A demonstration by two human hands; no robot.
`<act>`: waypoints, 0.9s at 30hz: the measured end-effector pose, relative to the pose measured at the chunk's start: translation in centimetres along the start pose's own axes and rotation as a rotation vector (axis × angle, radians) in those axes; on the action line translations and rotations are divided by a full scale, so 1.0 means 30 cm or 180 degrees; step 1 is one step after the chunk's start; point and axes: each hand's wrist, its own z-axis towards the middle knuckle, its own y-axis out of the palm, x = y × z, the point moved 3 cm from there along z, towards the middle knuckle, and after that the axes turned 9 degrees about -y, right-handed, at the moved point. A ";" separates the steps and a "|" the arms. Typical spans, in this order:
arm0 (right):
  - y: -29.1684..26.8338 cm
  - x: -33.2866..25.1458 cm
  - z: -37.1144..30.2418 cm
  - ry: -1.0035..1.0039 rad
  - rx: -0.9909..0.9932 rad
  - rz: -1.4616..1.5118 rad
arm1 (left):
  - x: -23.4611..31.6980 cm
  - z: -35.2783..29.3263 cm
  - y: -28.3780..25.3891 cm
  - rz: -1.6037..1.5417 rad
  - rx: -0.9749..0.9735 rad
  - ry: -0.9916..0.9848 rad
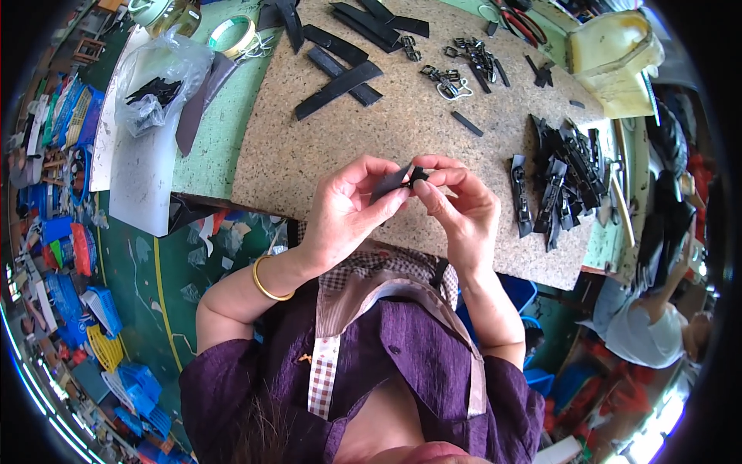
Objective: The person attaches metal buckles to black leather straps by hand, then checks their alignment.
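Observation:
Close to the board's front edge, my left hand (342,215) pinches a dark strap piece (390,184) between thumb and fingers. My right hand (468,215) meets it there, its thumb and fingertips closed on the strap's small black end (419,175). Whether a buckle sits in that end is hidden by the fingertips. Off to the right lies a heap of black straps with buckles (568,174), and one buckled strap (521,197) lies beside it. Farther back are loose metal buckles (481,58) and a single short black strip (467,124).
Wide black strips (340,89) lie on the speckled board (278,158) at the far left. Beyond them are a clear plastic bag (161,89), a tape roll (232,35) and a jar (166,14). Pliers (525,27) and a yellowish container (610,58) stand far right. Another person (645,332) is at right.

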 end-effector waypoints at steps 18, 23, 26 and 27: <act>0.011 -0.063 -0.039 -0.2138 -0.0252 -0.1606 | 0.065 0.012 -0.005 0.0836 0.0059 0.0356; 0.003 -0.052 -0.037 -0.1040 -0.0211 -0.1045 | 0.101 0.015 -0.010 0.0645 0.0076 -0.0143; 0.002 -0.062 -0.031 -0.1089 -0.0414 -0.1167 | 0.113 0.015 -0.019 0.0381 0.0049 -0.0365; 0.005 -0.065 -0.031 -0.1125 -0.0470 -0.1222 | 0.115 0.013 -0.026 0.0416 0.0084 -0.0389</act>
